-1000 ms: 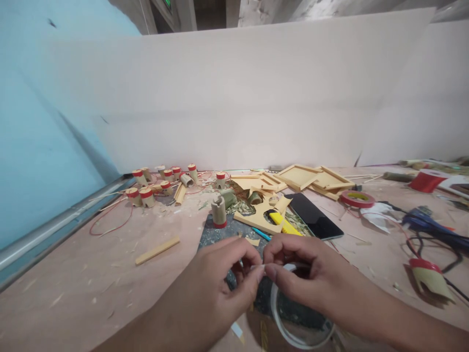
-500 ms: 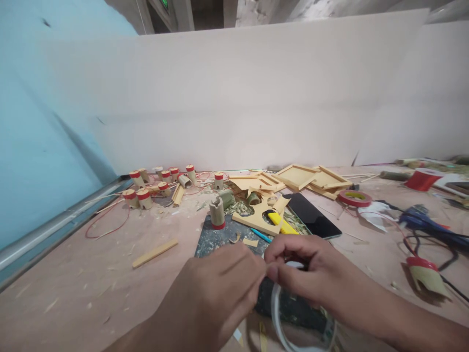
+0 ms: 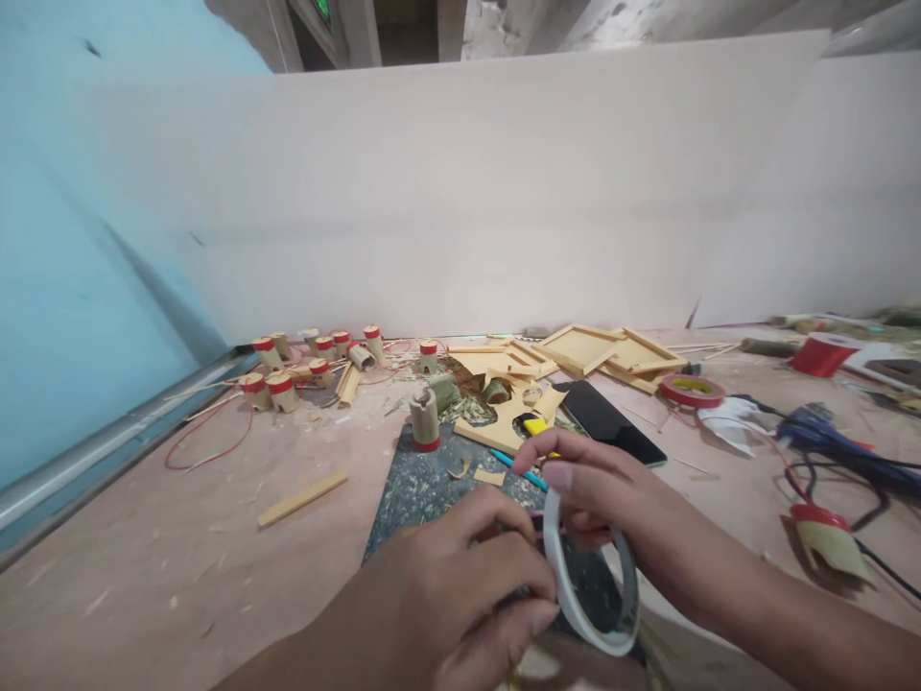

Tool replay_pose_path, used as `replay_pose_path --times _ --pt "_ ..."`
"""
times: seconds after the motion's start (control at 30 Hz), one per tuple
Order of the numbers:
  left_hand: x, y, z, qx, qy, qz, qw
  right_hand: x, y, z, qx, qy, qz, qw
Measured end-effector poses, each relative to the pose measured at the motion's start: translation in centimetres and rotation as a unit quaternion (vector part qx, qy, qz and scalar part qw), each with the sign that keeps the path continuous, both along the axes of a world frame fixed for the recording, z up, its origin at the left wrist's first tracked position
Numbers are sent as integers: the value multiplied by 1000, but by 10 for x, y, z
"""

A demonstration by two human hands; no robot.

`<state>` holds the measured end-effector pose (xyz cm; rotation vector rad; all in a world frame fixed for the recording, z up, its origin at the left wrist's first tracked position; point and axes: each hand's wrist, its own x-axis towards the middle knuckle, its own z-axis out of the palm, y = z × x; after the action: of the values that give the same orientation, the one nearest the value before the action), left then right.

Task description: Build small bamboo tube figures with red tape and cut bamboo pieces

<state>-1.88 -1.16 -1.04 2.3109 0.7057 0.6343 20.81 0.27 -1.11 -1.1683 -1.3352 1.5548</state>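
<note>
A white ring-shaped roll hangs tilted between my hands over the dark cutting board. My right hand grips the roll's upper part, with thumb and fingers around its rim. Beside the roll's left edge is my left hand, its fingers curled and pressed together; whatever they hold is too small or hidden to name. Behind the hands lie a blue pen, a yellow cutter and a cut wooden piece. A bamboo cup with a red band stands on the board.
Several red-banded bamboo cups stand at the back left, near a flat wood strip. Wooden frames, a black phone, a red tape roll, a red spool and another cup lie right and behind.
My hands have moved apart. The ring has risen and turned in my right hand, while my left hand has shifted slightly down and right.
</note>
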Motion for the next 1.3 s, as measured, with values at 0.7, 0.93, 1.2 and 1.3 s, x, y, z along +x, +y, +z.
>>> replay_pose_path --times 0.7,0.93,1.2,1.3 --pt "-8 11 2 44 -65 141 987 6 8 -2 392 -324 -11 861" --pt "-6 13 7 52 -57 161 984 4 -10 9 206 -63 154 964" --pt "-8 11 10 33 -18 207 978 3 -8 9 137 -53 131 980" --pt "-8 14 9 25 66 241 968 4 -6 6 130 -27 93 987"
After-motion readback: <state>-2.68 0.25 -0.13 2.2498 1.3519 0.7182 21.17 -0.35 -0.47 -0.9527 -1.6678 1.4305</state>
